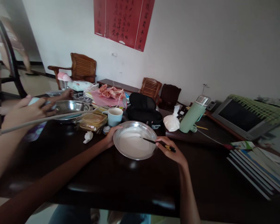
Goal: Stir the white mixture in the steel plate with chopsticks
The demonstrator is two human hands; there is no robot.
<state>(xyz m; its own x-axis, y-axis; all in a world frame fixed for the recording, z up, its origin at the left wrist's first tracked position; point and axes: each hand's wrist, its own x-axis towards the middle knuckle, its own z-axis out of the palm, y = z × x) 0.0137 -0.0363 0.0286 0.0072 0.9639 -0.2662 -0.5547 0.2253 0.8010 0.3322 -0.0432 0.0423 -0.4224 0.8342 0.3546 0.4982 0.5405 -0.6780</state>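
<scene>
Both hands at a metal bowl (133,124) on the dark counter (126,183).
The left forearm reaches in diagonally, the left grip (110,137) curled around the bowl's left rim; the right forearm rises from below, wrist bent inward, the right grip (170,149) pinching a slim black stick (149,141) that slants leftward into the white contents (133,144). The bowl lies between the two grips.

A home living room: wooden chairs (83,67), boxy television (241,115), red wall scroll (123,23).
</scene>
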